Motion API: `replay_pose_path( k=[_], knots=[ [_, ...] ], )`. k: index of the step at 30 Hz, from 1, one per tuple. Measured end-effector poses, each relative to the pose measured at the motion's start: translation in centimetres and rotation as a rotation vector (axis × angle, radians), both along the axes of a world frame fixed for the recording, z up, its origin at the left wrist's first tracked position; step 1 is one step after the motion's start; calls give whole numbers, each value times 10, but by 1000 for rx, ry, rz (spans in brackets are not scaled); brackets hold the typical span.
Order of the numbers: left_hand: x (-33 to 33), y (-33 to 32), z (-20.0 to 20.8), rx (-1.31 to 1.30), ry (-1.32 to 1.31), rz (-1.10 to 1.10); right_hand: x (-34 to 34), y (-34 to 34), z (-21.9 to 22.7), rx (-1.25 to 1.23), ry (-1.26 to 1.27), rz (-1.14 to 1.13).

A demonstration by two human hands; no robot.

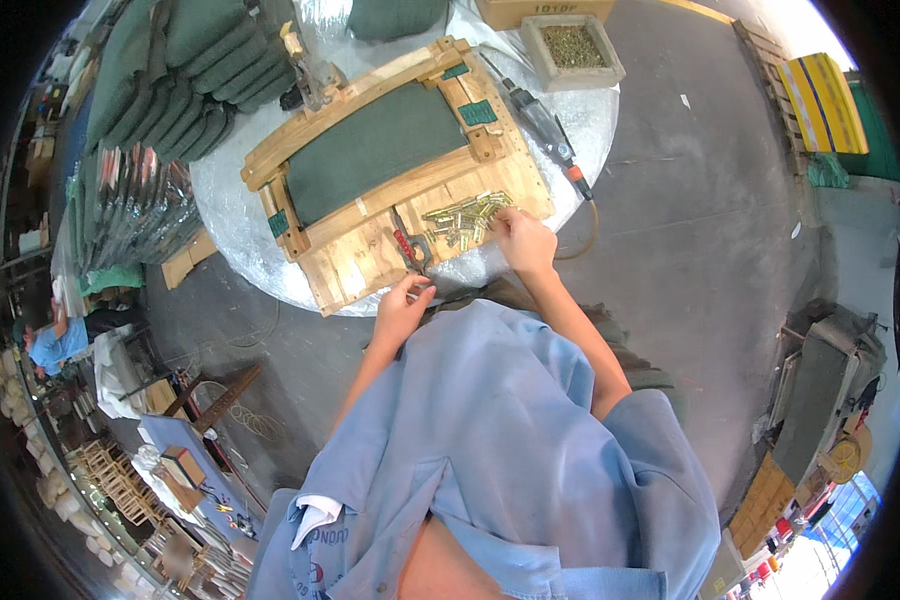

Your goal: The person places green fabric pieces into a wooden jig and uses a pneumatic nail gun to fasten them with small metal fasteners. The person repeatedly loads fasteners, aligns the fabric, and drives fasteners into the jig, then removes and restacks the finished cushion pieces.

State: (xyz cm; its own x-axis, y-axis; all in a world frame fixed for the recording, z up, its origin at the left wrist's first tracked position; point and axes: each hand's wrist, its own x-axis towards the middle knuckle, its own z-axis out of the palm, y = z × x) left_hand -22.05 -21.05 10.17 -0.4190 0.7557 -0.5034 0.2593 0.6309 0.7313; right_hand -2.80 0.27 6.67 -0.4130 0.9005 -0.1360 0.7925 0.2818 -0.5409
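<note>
Shirt (490, 440): our blue shirt fills the lower middle of the frame, nearest us.
Left hand (402, 312): at the counter's (240, 235) near edge, grip pinched on something small we cannot make out, just below the red-handled pliers (408, 246).
Right hand (523, 240): fingers curled, touching the brass hinges (462, 218); whether it has one we cannot tell.
Hinges: heaped on the wooden frame (390, 160) at centre, beside its green cushion (370, 148).
Driver (545, 125): upper right of the frame, well clear.
Advice: we judge it best to lift one hinge cleanly, without scattering the heap.
</note>
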Motion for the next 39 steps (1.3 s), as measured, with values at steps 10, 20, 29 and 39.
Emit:
replay_pose_path(
  k=[10, 20, 29, 39],
  knots=[
    [-13, -27, -13, -62, 36, 10, -13, 9, -3, 36, -241, 51],
    [-16, -30, -16, -89, 45, 31, -15, 9, 0, 111, -234, 127],
    [-21, -3, -2, 0, 26, 34, -12, 18, -9, 179, -193, 210],
    [-39, 29, 36, -158, -198, -144, -3, 22, 36, -109, 172, 57]
  ],
)
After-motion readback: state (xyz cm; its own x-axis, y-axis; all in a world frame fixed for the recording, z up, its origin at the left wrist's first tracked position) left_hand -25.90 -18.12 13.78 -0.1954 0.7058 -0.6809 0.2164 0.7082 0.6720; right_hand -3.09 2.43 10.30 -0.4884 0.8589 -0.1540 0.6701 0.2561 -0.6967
